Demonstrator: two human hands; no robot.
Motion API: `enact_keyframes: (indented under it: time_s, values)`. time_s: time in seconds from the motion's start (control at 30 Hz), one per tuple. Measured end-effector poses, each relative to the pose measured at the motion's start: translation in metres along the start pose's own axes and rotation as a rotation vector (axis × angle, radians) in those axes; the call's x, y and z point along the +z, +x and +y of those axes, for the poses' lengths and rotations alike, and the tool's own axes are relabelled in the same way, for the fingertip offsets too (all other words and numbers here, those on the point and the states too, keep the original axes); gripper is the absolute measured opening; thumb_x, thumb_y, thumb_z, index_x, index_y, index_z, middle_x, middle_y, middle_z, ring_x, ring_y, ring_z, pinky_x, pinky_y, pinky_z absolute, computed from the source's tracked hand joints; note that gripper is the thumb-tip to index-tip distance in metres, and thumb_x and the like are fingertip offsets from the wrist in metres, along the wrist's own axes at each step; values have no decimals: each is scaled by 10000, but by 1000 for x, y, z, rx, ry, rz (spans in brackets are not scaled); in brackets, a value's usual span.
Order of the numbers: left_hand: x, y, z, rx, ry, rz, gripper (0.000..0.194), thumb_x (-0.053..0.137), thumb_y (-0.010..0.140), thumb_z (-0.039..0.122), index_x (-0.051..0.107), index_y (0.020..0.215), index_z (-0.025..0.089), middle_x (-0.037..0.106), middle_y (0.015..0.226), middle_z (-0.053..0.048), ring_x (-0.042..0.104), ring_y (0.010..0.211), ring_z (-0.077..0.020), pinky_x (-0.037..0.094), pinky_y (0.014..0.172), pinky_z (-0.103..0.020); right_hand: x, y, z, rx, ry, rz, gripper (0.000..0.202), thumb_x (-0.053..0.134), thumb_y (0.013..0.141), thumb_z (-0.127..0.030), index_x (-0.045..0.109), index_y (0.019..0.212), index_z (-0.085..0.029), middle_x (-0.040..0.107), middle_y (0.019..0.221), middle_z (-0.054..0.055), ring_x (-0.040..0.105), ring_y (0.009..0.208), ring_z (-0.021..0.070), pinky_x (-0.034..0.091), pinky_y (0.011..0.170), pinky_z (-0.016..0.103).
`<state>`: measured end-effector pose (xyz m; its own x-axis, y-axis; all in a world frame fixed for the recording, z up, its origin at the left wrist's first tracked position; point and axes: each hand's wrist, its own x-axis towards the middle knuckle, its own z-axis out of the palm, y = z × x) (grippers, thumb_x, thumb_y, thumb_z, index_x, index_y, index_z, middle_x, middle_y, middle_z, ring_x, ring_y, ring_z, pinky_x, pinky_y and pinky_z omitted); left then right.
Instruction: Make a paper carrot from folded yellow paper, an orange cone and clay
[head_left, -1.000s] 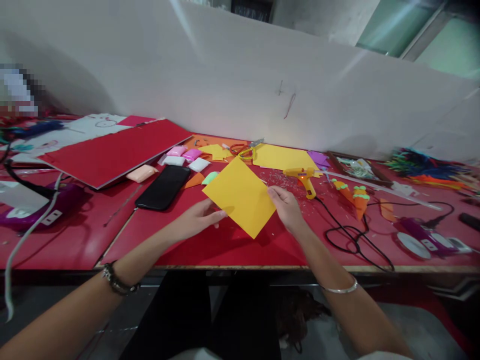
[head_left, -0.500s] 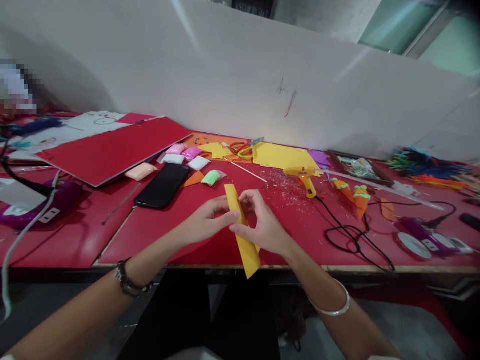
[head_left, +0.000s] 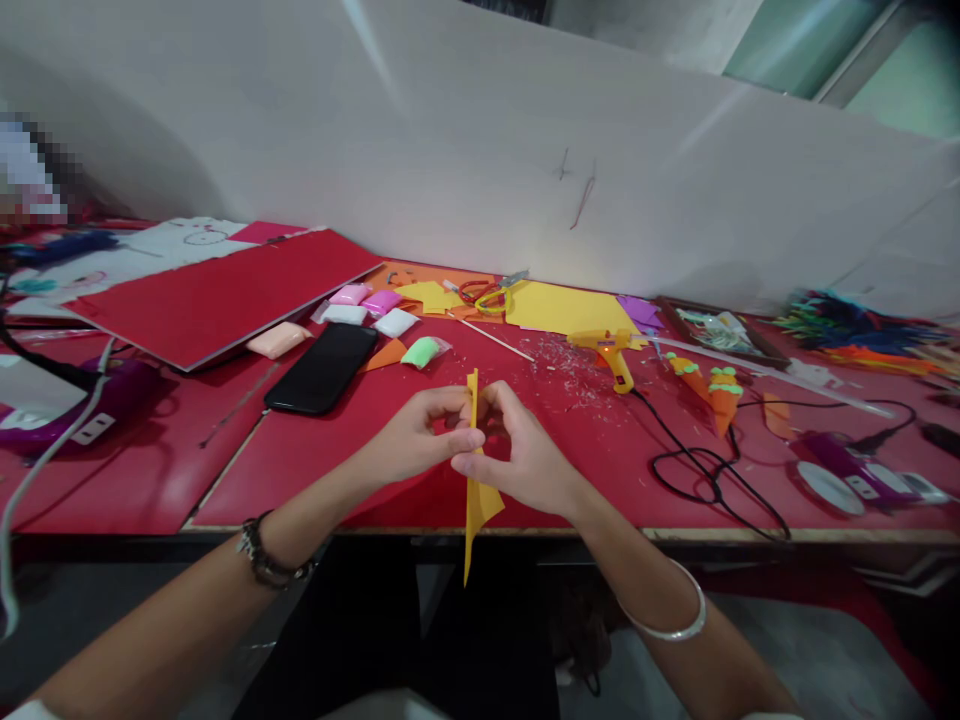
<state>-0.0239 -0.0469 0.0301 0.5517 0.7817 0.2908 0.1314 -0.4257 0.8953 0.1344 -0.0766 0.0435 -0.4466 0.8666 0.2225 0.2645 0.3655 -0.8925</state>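
A folded piece of yellow paper or thin foam sheet (head_left: 480, 505) hangs between my hands over the table's front edge, seen nearly edge-on with a flap sticking out to the right. My left hand (head_left: 424, 435) pinches it from the left, thumb against its face. From the other side my right hand (head_left: 529, 450) grips it too, its thumb crossing in front. The curled fingers behind the sheet are partly hidden. Beyond my hands lies a small bag of green clay (head_left: 422, 351).
A black phone (head_left: 322, 368) lies left of my hands. A yellow glue gun (head_left: 611, 352) with a looping cord (head_left: 697, 470) rests at right, beside orange cones (head_left: 724, 400). Scissors (head_left: 499, 290) and yellow sheets (head_left: 566, 308) are at the back; a red board (head_left: 232, 295) stands left.
The yellow sheet has been turned from showing its broad face to nearly edge-on, its lower end swinging left. Both hands keep their hold in about the same place.
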Motion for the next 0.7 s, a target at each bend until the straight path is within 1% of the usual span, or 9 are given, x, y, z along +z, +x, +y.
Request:
enact_keyframes:
  time_s: [0.1, 0.27, 0.37, 0.43, 0.5, 0.57, 0.63, 0.7]
  values:
    - [0, 0, -1, -3, 28, -16, 385, 488, 740, 517, 536, 661, 144, 571, 689, -38, 545, 742, -178, 437, 655, -297, -2, 0, 0, 10, 35, -17, 363, 634, 687, -393, 407, 898, -204, 476, 875, 7, 509, 816, 141, 451, 731, 295]
    - [-2, -1, -5, 2, 18, -6, 380, 496, 744, 514, 565, 716, 141, 596, 724, -42, 557, 759, -188, 445, 668, -302, -6, 1, 1, -3, 132, -69, 341, 632, 703, -318, 416, 943, -208, 484, 944, 20, 515, 866, 140, 454, 775, 298]
    - [-5, -3, -3, -3, 18, -32, 352, 502, 760, 474, 597, 798, 137, 622, 788, -46, 566, 796, -196, 453, 712, -306, -7, 1, 1, -7, 165, -94, 308, 584, 743, -276, 418, 994, -213, 496, 980, 27, 520, 880, 134, 455, 792, 294]
    - [-8, -4, -1, -7, 26, -64, 314, 499, 783, 417, 610, 885, 142, 636, 867, -51, 570, 846, -201, 450, 763, -306, -8, 1, 2, -14, 182, -85, 257, 532, 774, -247, 427, 1007, -216, 515, 973, 26, 527, 883, 133, 455, 798, 289]
    - [-10, -7, 2, -13, 34, -92, 287, 492, 801, 363, 610, 958, 154, 641, 935, -55, 568, 899, -207, 444, 804, -302, -12, 1, 5, -21, 185, -10, 188, 490, 791, -224, 452, 974, -211, 536, 941, 21, 537, 879, 136, 451, 794, 281]
    - [-14, -11, 4, -30, 31, -99, 274, 493, 803, 339, 612, 986, 173, 647, 955, -49, 574, 908, -208, 452, 797, -289, -19, 3, 9, 3, 151, 107, 108, 465, 799, -226, 477, 903, -203, 549, 871, 12, 547, 830, 136, 452, 743, 263]
    - [-20, -16, 6, -52, 18, -85, 261, 513, 787, 341, 625, 971, 193, 660, 930, -36, 592, 867, -204, 471, 749, -274, -31, 6, 13, 47, 87, 218, 64, 448, 809, -248, 482, 826, -197, 531, 772, -5, 539, 727, 124, 441, 644, 236]
    - [-28, -20, 7, -76, 20, -51, 244, 546, 757, 356, 649, 916, 203, 673, 877, -28, 606, 812, -205, 483, 700, -270, -44, 9, 15, 41, 7, 323, 76, 446, 810, -256, 469, 771, -194, 490, 698, -24, 496, 628, 100, 400, 566, 212]
